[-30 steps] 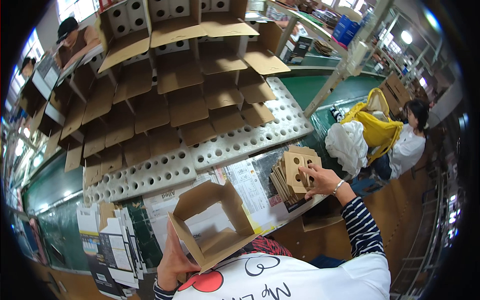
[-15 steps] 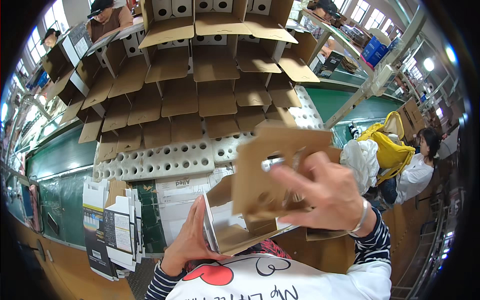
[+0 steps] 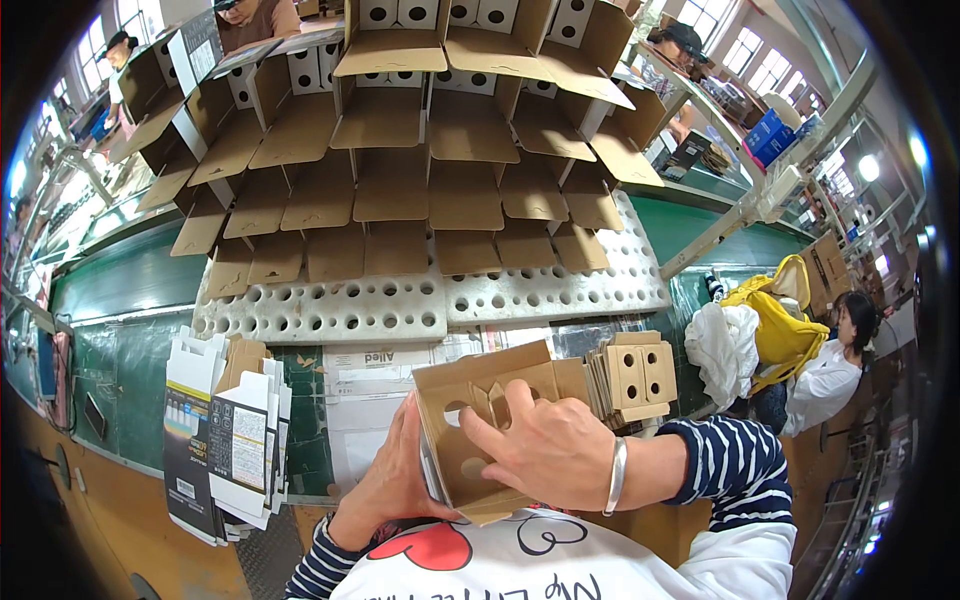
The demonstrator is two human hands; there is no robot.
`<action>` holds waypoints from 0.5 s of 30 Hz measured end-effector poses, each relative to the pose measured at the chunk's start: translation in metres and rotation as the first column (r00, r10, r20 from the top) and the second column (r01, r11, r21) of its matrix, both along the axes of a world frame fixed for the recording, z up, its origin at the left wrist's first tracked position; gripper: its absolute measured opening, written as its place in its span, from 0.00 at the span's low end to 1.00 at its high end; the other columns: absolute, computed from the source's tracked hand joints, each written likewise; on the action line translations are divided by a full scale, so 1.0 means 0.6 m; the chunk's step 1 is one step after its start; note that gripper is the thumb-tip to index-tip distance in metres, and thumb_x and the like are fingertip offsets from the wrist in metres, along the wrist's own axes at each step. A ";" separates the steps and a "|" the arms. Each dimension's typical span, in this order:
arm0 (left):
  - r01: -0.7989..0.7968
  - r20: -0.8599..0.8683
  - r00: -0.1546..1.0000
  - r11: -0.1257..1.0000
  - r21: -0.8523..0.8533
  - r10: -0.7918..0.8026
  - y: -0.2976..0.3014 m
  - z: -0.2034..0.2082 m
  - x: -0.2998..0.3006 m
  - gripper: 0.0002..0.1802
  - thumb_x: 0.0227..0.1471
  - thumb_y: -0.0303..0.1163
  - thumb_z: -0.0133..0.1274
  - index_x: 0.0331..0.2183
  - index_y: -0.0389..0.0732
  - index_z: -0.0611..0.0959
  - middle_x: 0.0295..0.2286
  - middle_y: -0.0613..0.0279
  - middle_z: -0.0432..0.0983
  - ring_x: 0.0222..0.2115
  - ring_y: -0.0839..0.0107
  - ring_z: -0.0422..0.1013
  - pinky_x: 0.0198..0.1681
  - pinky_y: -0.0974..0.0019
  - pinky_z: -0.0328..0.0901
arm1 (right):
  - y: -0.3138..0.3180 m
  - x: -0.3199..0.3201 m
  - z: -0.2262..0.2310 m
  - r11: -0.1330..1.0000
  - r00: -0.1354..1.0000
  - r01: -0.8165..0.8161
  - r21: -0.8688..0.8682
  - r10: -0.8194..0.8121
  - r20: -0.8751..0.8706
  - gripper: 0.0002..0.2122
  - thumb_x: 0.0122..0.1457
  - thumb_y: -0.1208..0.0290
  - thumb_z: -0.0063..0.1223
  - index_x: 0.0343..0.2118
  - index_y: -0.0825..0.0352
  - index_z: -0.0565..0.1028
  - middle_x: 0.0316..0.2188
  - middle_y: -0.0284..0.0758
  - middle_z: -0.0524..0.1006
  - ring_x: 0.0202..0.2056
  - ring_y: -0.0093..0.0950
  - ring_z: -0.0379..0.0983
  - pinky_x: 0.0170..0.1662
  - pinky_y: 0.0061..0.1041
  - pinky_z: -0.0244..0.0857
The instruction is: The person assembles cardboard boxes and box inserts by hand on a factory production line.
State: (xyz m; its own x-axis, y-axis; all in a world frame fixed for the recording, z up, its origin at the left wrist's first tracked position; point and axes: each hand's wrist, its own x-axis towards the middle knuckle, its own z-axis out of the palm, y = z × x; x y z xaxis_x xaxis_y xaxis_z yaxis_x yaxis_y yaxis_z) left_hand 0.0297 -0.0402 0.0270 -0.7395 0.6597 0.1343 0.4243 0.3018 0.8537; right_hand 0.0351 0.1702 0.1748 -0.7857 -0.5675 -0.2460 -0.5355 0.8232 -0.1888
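Observation:
My left hand (image 3: 392, 468) grips the left side of an open cardboard box (image 3: 482, 368), brown inside, held close to my body. Inside its walls sits a brown cardboard insert (image 3: 456, 440) with round holes. My right hand (image 3: 565, 452) is on this insert, its bent fingers at the holes and slots; the thumb is hidden. To the right of the box, a stack of similar inserts (image 3: 640, 378) with round holes lies on the bench.
Flattened printed boxes (image 3: 215, 440) are piled at the left. Ahead, several rows of open cardboard boxes (image 3: 395, 185) rise above white foam blocks (image 3: 380, 318) with holes. A metal post (image 3: 725, 225), a yellow bag (image 3: 785, 315) and a seated person (image 3: 830, 360) are at right; others work beyond.
My right hand has carried the insert left and down into the box. The stack of inserts at the right has come into sight. The view has shifted slightly.

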 end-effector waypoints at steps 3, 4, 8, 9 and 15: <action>0.027 -0.131 0.991 0.999 0.034 -0.022 -0.001 -0.005 0.008 0.82 0.12 0.45 0.76 0.60 0.32 0.39 0.58 0.33 0.42 0.59 0.37 0.44 0.61 0.47 0.48 | 0.013 -0.010 -0.037 1.000 0.989 -0.019 0.019 0.016 0.144 0.29 0.52 0.51 0.54 0.53 0.62 0.64 0.35 0.54 0.68 0.24 0.42 0.74 0.24 0.34 0.69; 0.037 -0.129 0.991 0.999 0.034 -0.032 0.001 -0.004 0.005 0.82 0.12 0.45 0.76 0.60 0.32 0.39 0.58 0.33 0.42 0.59 0.37 0.44 0.61 0.47 0.48 | 0.015 -0.015 -0.046 1.000 0.981 -0.017 0.008 0.015 0.192 0.32 0.50 0.45 0.54 0.53 0.63 0.64 0.35 0.56 0.69 0.27 0.46 0.74 0.27 0.37 0.69; 0.061 -0.102 0.993 0.997 0.040 -0.057 0.001 -0.008 -0.005 0.82 0.11 0.46 0.76 0.60 0.33 0.39 0.58 0.33 0.43 0.59 0.38 0.44 0.61 0.47 0.47 | 0.016 -0.030 -0.071 0.999 0.963 0.029 -0.021 -0.022 0.267 0.36 0.46 0.41 0.55 0.52 0.63 0.65 0.33 0.55 0.70 0.30 0.47 0.73 0.31 0.37 0.69; 0.044 -0.090 0.995 0.999 0.012 -0.043 0.000 -0.011 -0.006 0.83 0.11 0.46 0.76 0.60 0.33 0.39 0.58 0.33 0.43 0.60 0.38 0.44 0.61 0.48 0.47 | 0.015 -0.029 -0.081 0.999 0.962 0.043 -0.023 -0.035 0.271 0.36 0.46 0.41 0.55 0.52 0.63 0.65 0.33 0.55 0.70 0.30 0.47 0.73 0.31 0.37 0.69; 0.074 -0.080 0.994 0.997 -0.029 -0.076 0.004 -0.010 -0.009 0.83 0.10 0.46 0.76 0.60 0.32 0.39 0.58 0.33 0.41 0.60 0.39 0.42 0.62 0.50 0.45 | 0.017 -0.026 -0.112 0.998 0.960 0.058 -0.038 -0.045 0.275 0.35 0.44 0.41 0.56 0.49 0.66 0.67 0.29 0.52 0.73 0.38 0.47 0.71 0.34 0.39 0.69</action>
